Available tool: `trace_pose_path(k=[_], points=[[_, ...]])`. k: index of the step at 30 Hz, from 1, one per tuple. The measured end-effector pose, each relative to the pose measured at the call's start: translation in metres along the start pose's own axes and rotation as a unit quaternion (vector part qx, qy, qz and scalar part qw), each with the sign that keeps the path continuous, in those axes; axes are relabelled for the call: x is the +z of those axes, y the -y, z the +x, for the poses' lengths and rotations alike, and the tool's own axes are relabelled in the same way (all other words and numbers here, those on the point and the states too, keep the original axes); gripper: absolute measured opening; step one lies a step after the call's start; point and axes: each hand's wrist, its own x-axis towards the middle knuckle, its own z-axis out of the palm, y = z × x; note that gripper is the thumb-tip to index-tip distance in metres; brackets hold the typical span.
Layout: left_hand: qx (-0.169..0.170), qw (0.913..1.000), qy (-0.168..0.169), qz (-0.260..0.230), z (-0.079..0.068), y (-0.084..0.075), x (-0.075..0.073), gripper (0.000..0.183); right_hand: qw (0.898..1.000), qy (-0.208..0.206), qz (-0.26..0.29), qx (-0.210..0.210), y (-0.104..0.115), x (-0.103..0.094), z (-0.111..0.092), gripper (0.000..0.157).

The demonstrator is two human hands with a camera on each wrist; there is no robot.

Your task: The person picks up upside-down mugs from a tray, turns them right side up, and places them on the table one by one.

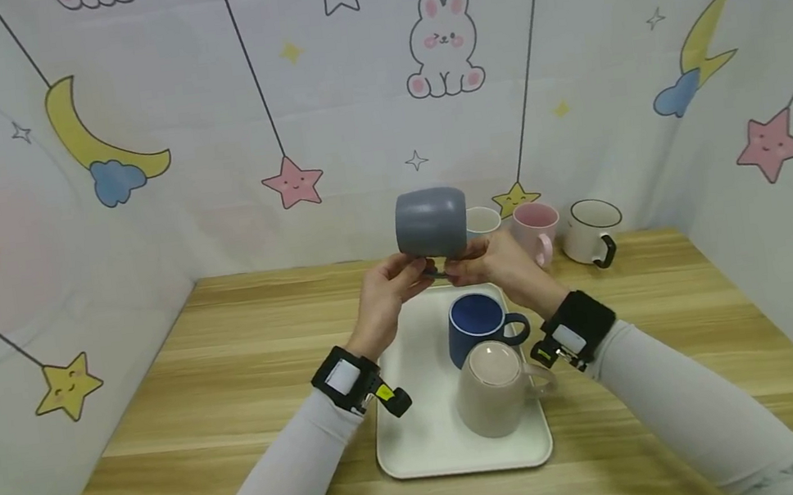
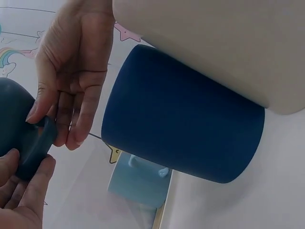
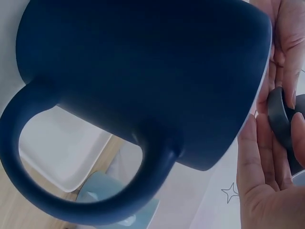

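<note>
A grey-blue mug (image 1: 431, 223) is held up above the tray, lying on its side with its handle downward. My left hand (image 1: 390, 285) pinches the handle (image 2: 38, 150) from the left between thumb and fingers. From the other side, my right hand (image 1: 498, 264) grips the same handle, its thumb bent over it. Below the hands, a dark blue mug (image 1: 477, 318) stands upright on the white tray (image 1: 416, 410), handle to the right. In front of it a beige mug (image 1: 493, 401) sits upside down, its handle also pointing right.
Behind the tray stand a light blue mug (image 1: 484, 220), partly hidden by the raised mug, a pink mug (image 1: 537, 232) and a white mug (image 1: 588, 236) with black rim and handle. A printed curtain (image 1: 349, 105) encloses the wooden table (image 1: 255, 364) at the back and sides.
</note>
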Motion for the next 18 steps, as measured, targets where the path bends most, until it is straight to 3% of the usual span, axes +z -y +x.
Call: trace_pose_path(k=[6, 13, 18], points=[[0.025, 0.9991, -0.019, -0.028, 0.002, 0.001, 0.001, 0.029, 1.0, 0.006, 0.013, 0.021, 0.0, 0.001, -0.001, 0.035], [0.053, 0.9982, -0.027, -0.007, 0.001, -0.003, 0.0, 0.03, 0.999, 0.022, 0.017, 0.023, -0.002, -0.002, -0.001, 0.04], [0.058, 0.9977, -0.035, -0.002, 0.002, -0.005, -0.004, 0.029, 0.997, 0.057, -0.054, -0.013, -0.013, -0.017, -0.001, 0.038]])
